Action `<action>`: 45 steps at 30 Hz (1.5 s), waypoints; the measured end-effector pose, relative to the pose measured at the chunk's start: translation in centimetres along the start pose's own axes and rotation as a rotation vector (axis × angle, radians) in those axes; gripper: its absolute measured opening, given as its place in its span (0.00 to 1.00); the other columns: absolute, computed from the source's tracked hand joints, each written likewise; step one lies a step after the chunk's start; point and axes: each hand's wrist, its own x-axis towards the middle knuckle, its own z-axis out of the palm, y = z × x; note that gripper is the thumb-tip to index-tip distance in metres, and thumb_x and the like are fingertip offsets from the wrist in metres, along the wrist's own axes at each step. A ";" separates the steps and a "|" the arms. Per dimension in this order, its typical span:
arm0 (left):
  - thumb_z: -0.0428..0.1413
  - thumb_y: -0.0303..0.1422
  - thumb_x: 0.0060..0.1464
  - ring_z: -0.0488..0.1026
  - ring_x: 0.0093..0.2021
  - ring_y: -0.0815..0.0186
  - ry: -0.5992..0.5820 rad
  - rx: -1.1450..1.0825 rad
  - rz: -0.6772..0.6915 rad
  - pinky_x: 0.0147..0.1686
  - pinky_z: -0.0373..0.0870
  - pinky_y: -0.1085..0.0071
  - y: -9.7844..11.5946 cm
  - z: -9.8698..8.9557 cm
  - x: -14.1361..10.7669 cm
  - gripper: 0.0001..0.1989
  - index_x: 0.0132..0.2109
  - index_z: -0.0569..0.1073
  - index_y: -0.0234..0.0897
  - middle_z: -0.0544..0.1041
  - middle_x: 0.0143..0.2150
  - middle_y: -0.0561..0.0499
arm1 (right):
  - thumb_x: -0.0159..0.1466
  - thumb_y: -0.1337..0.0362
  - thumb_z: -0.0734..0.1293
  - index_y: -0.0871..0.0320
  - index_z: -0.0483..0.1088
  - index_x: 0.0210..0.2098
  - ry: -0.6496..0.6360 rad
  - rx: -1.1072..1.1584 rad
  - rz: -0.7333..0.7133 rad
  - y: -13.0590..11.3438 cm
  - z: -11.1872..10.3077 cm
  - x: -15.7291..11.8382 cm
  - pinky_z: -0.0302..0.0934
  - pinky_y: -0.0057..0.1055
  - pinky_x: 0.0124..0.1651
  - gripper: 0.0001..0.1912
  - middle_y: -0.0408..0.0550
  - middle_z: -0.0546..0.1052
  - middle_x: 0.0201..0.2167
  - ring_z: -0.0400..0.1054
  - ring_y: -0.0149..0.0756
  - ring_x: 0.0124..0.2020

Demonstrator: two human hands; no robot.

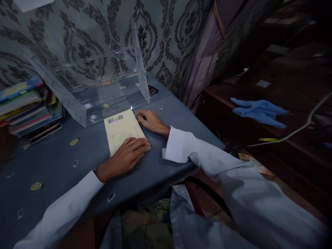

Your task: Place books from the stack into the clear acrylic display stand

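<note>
A cream printed booklet, with small logos at its top and framed text lower down, lies on the blue-grey tablecloth. My left hand rests flat across its lower part, fingers stretched out towards the right edge and covering some of the print. Beside the upper right edge of the booklet, my right hand leans on the table with its fingers curled together. Something small and dark shows at those fingertips, too unclear to name.
Behind the booklet stands a clear acrylic stand, with glasses at its right. Stacked books are on the left. A blue glove and a white cable lie on dark red furniture to the right.
</note>
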 end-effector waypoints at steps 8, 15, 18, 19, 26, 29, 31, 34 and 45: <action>0.43 0.27 0.70 0.67 0.65 0.55 -0.005 0.187 0.020 0.60 0.65 0.53 0.4 0.9 -0.5 0.21 0.66 0.64 0.34 0.72 0.63 0.38 | 0.64 0.72 0.59 0.58 0.76 0.43 0.004 -0.027 -0.003 0.1 0.1 0.0 0.55 0.27 0.32 0.15 0.44 0.80 0.29 0.67 0.33 0.28; 0.39 0.24 0.69 0.64 0.67 0.54 -0.079 0.327 0.026 0.60 0.63 0.55 1.3 0.7 -1.3 0.25 0.70 0.56 0.31 0.70 0.65 0.36 | 0.64 0.72 0.60 0.58 0.76 0.42 0.008 -0.031 -0.013 0.3 0.1 0.0 0.56 0.28 0.34 0.14 0.44 0.79 0.29 0.67 0.34 0.28; 0.38 0.23 0.69 0.64 0.67 0.54 -0.087 0.345 0.026 0.60 0.64 0.54 1.6 0.3 -1.9 0.26 0.71 0.55 0.29 0.70 0.65 0.35 | 0.64 0.73 0.60 0.58 0.76 0.43 0.009 -0.018 -0.015 0.5 0.3 0.0 0.57 0.29 0.35 0.14 0.44 0.80 0.30 0.67 0.34 0.28; 0.38 0.23 0.69 0.64 0.67 0.54 -0.087 0.347 0.027 0.60 0.64 0.54 1.7 0.1 -2.2 0.26 0.71 0.55 0.29 0.70 0.65 0.35 | 0.64 0.73 0.60 0.58 0.76 0.43 0.009 -0.015 -0.016 0.6 0.3 0.0 0.57 0.29 0.34 0.15 0.44 0.80 0.29 0.68 0.34 0.28; 0.39 0.24 0.69 0.67 0.65 0.55 -0.066 0.359 0.017 0.60 0.66 0.57 2.1 -1.1 -4.8 0.25 0.70 0.56 0.30 0.71 0.63 0.36 | 0.63 0.73 0.60 0.59 0.76 0.44 0.010 -0.004 -0.016 0.7 0.3 -0.1 0.56 0.28 0.33 0.15 0.45 0.81 0.30 0.68 0.33 0.27; 0.41 0.24 0.69 0.68 0.64 0.56 -0.028 0.370 0.019 0.59 0.67 0.59 1.9 -1.4 -6.1 0.24 0.70 0.58 0.30 0.73 0.62 0.37 | 0.63 0.72 0.61 0.60 0.76 0.44 0.008 -0.006 -0.009 0.7 0.3 0.0 0.57 0.28 0.33 0.15 0.45 0.82 0.30 0.68 0.33 0.27; 0.43 0.25 0.69 0.69 0.64 0.56 -0.017 0.357 0.003 0.59 0.68 0.59 1.8 -1.5 -7.0 0.24 0.70 0.58 0.31 0.74 0.61 0.38 | 0.63 0.72 0.61 0.60 0.76 0.45 0.004 -0.009 0.000 0.8 0.3 0.0 0.57 0.28 0.33 0.15 0.45 0.82 0.31 0.69 0.34 0.28; 0.44 0.25 0.69 0.70 0.63 0.57 -0.004 0.332 -0.030 0.58 0.69 0.59 1.7 -1.7 -8.3 0.24 0.70 0.58 0.34 0.75 0.61 0.39 | 0.64 0.71 0.60 0.60 0.76 0.45 0.002 -0.005 0.001 0.9 0.3 0.0 0.58 0.29 0.34 0.15 0.45 0.82 0.30 0.70 0.34 0.28; 0.49 0.25 0.68 0.75 0.57 0.56 0.146 0.315 -0.086 0.54 0.74 0.58 1.7 -1.6 -11.0 0.25 0.69 0.60 0.34 0.78 0.55 0.40 | 0.65 0.69 0.61 0.59 0.75 0.43 0.080 -0.058 -0.116 1.2 0.5 -0.5 0.63 0.33 0.38 0.12 0.48 0.81 0.33 0.71 0.38 0.32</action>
